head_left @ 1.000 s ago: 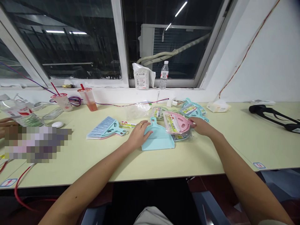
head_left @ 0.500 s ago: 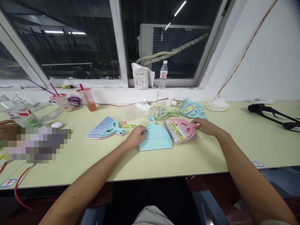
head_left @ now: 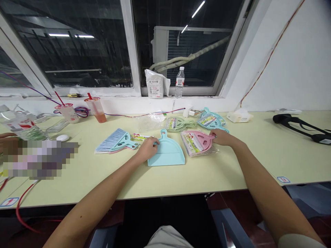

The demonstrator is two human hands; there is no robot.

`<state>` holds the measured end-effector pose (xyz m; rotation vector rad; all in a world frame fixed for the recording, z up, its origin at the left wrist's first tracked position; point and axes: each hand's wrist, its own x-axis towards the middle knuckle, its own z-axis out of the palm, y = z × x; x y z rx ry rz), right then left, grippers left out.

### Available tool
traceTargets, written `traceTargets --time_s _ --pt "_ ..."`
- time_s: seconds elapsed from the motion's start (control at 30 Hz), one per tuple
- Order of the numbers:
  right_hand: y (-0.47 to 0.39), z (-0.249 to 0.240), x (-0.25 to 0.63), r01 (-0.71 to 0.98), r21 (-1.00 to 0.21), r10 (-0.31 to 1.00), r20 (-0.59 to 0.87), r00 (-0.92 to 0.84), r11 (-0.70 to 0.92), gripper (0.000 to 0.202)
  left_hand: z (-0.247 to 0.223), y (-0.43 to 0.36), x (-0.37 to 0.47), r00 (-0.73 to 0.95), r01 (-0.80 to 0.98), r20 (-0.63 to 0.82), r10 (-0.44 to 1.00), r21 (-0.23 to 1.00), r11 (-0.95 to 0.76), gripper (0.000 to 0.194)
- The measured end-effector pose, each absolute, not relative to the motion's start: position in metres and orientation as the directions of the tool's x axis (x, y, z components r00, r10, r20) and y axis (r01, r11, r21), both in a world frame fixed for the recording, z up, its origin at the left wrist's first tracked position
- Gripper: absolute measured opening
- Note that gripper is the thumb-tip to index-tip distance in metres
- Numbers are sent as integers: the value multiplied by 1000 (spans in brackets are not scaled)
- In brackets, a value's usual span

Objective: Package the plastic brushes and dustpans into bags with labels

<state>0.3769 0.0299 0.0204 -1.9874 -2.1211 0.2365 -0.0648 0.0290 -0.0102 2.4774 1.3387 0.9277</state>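
Note:
A light-blue dustpan [head_left: 168,153] lies on the table in front of me, its handle pointing away. My left hand [head_left: 148,150] is closed on its left edge. To its right is a pink dustpan and brush set [head_left: 198,143] in clear plastic with a printed card. The fingers of my right hand [head_left: 221,136] are wrapped round the end of its pink handle. Left of my left hand rests a small brush [head_left: 117,142] with blue bristles and a blue handle, something pink under it. A printed card [head_left: 139,137] lies just behind my left hand.
Behind are a green packaged set [head_left: 179,124], blue packaged sets [head_left: 210,120] and a clear plastic bag [head_left: 150,121]. Two drink cups [head_left: 97,112] with straws stand back left; a water bottle [head_left: 179,84] is on the sill. Black headgear [head_left: 302,129] lies far right. Another person's hand [head_left: 7,143] shows at left.
The blue dustpan has slid a little left with my left hand, widening the gap to the pink set. My right hand and the pink set have shifted slightly left.

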Motion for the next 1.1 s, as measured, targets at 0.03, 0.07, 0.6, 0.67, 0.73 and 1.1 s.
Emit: traceTargets --time_s 0.03,0.07,0.6,0.67,0.73,1.1 --pt "31 20 379 960 -273 997 53 -54 66 14 -10 29 -65 401 691 443 802 428 -582 33" --pt "32 20 380 959 -276 998 51 -49 61 14 -10 28 -64 401 690 441 803 432 -581 32" --pt "30 17 371 975 -78 978 12 -210 210 35 3 19 -62 321 788 265 909 457 -412 21" --pt "32 21 374 966 -120 970 -56 -236 228 25 3 19 -62 305 801 250 919 454 -390 21" --pt "35 24 377 971 -164 975 -113 -192 172 19 3 19 -62 299 805 244 923 454 -381 21" --pt "40 22 381 969 -213 982 -111 -155 129 21 4 18 -60 265 835 240 934 426 -347 19"
